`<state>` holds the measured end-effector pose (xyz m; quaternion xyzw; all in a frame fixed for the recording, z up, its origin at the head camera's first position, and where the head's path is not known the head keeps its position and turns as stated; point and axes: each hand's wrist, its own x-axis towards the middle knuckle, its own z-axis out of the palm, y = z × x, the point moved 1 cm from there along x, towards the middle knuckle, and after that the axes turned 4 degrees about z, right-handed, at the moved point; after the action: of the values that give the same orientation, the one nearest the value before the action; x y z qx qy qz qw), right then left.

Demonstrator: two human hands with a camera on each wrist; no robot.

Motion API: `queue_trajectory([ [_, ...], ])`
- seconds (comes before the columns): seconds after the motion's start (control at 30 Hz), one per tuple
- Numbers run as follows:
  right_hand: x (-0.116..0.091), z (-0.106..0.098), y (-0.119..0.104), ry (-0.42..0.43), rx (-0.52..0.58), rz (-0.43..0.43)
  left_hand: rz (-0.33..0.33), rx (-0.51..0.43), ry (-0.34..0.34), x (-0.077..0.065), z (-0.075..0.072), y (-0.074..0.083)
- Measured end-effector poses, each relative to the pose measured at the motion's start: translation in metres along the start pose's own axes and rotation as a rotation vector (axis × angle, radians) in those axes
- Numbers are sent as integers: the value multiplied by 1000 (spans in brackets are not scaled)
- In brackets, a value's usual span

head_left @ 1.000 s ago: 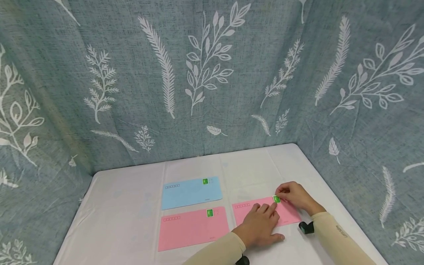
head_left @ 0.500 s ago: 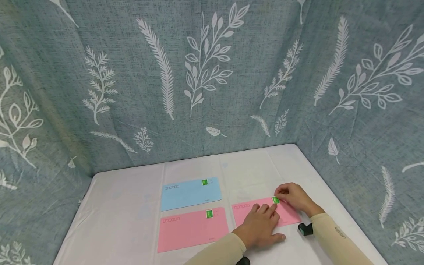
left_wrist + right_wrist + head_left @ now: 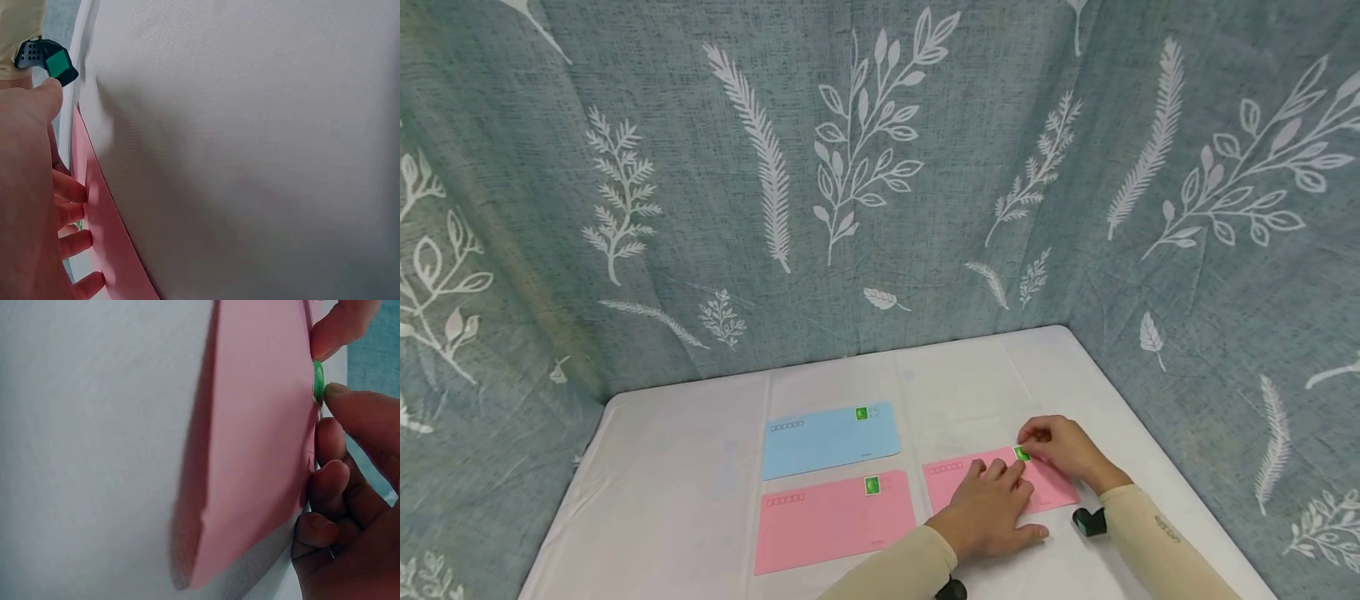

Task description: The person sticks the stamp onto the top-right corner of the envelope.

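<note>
A pink envelope (image 3: 1051, 490) lies flat at the right of the table, partly covered by both hands. My left hand (image 3: 988, 508) rests on it with fingers spread, the fingertips touching the paper and the thumb out over the cloth. At the envelope's upper right corner, my right hand (image 3: 1066, 450) pinches a small green postage stamp (image 3: 1021, 453) at its edge. In the right wrist view the thumb touches the stamp (image 3: 319, 381), and the other fingers curl at the envelope's edge. One left fingertip is close beside the stamp.
Left of the hands lie a stamped blue envelope (image 3: 831, 442) and, nearer, a stamped pink envelope (image 3: 831, 525). A white cloth covers the table (image 3: 662, 500). A patterned blue-grey curtain (image 3: 850, 208) hangs behind and at both sides.
The right hand has shifted slightly left, and its thumb now covers more of the stamp. The left hand stays in place on the envelope. The view has drifted a little.
</note>
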<state>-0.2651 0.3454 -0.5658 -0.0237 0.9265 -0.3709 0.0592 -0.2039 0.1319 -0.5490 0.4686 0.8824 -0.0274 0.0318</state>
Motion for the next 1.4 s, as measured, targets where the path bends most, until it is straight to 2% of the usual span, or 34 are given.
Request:
queue_trajectory([
  [0.4, 0, 2, 1, -10, -43, -16, -6, 0, 2, 1, 5, -2],
  [0.8, 0, 2, 3, -6, -29, -8, 0, 9, 2, 1, 11, 0],
  [1.1, -1, 1, 4, -16, -1, -15, 2, 19, -7, 1, 7, 0],
  [1.4, 0, 1, 3, -16, -51, -26, -6, 29, -8, 1, 6, -1],
])
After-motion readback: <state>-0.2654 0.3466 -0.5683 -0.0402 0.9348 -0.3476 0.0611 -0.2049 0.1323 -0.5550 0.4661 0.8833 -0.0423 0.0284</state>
